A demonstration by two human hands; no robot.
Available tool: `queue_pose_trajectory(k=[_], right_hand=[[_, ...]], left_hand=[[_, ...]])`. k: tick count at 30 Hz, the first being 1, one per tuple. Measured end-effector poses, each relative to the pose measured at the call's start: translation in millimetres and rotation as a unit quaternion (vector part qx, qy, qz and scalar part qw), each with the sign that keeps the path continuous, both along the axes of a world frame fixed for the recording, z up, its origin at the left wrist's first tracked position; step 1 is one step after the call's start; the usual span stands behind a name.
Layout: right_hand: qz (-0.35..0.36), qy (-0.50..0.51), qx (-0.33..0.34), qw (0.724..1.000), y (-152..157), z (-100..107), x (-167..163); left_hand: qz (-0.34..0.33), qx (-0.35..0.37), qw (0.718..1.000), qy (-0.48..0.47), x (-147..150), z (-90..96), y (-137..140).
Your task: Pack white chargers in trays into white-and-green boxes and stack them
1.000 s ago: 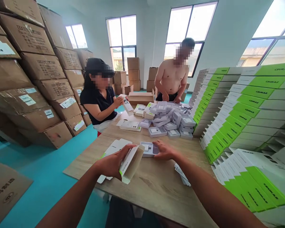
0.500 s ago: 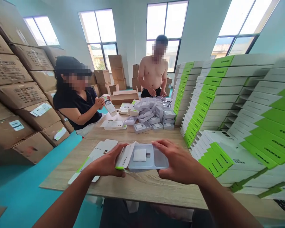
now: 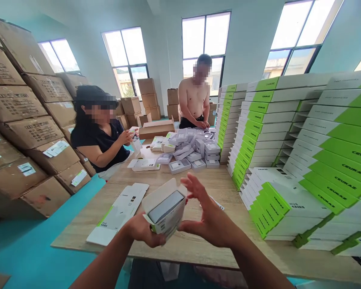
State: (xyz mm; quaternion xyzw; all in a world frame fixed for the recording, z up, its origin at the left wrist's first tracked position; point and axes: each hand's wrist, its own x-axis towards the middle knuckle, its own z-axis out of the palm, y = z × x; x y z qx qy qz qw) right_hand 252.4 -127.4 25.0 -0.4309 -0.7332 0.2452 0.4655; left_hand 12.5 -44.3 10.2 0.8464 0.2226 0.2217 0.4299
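Fingers of the left hand (image 3: 147,233) are closed round a white carton (image 3: 175,220), holding it tilted above the counter (image 3: 75,233), toward its near edge. Fingers of the right hand (image 3: 210,218) stand wide at the carton's right side; cannot tell whether they touch.

Carton mouth faces up, broad flap raised; a pale grey tray (image 3: 167,206) shows inside.

Step in hand (judged): tray in, carton not yet closed. Next move appears to call for checking that the tray is seated, then tucking the small flaps before the broad one. Possible fault: a flap caught on the tray rim.

Outward: flat carton (image 3: 122,212) by the counter's left edge; heap of trays (image 3: 189,150) toward the far edge; stacked green-and-white boxes (image 3: 258,128) along the right edge. One co-worker (image 3: 100,140) near the far left corner, another (image 3: 195,98) at the far edge.
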Motion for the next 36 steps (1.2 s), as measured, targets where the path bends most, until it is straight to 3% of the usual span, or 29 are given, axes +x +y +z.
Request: queue_pose_trajectory(k=[2,5,7,10,14,18,21,25,27,30,33,36], right_hand=[[-0.003,0.063,-0.047,0.997,-3.8,-21.1,2.0],[-0.110,0.150,-0.031,0.982,-15.3,-58.7,3.7],[-0.147,0.157,0.021,0.976,-26.1,-81.2,6.3],[-0.124,0.089,0.112,0.982,-40.9,-98.3,13.8],[-0.088,-0.040,0.207,0.973,-47.4,-87.6,25.9],[-0.050,-0.129,0.214,0.967,-48.8,-66.3,33.4],[-0.051,-0.115,0.208,0.970,-50.9,-59.9,33.2],[-0.023,-0.067,0.227,0.971,-53.3,-56.0,28.6],[-0.017,-0.093,0.220,0.971,-55.4,-49.4,25.9],[-0.021,-0.118,0.134,0.984,-59.2,-35.7,20.5],[-0.041,-0.085,0.061,0.994,-60.5,-27.2,12.3],[-0.082,-0.032,0.056,0.995,-58.7,-25.7,3.5]], left_hand=[[-0.008,-0.092,0.994,-0.066,13.2,-7.4,-11.6],[0.118,-0.187,0.947,-0.234,28.1,-27.5,-38.8],[0.183,-0.189,0.920,-0.291,28.6,-46.6,-58.3],[0.213,-0.108,0.938,-0.250,16.7,-71.7,-79.1],[0.191,0.065,0.974,-0.103,-0.5,-72.3,-83.4],[0.131,0.128,0.983,-0.022,1.2,-48.1,-77.8],[0.131,0.185,0.973,-0.049,9.5,-41.1,-78.6],[0.173,0.233,0.943,-0.162,15.2,-45.5,-85.1],[0.169,0.221,0.943,-0.181,14.1,-43.0,-89.2],[0.152,0.172,0.967,-0.115,12.5,-30.4,-97.1],[0.218,0.080,0.970,-0.074,16.2,-18.2,-106.2],[0.286,-0.006,0.955,-0.083,24.1,-14.5,-112.8]])
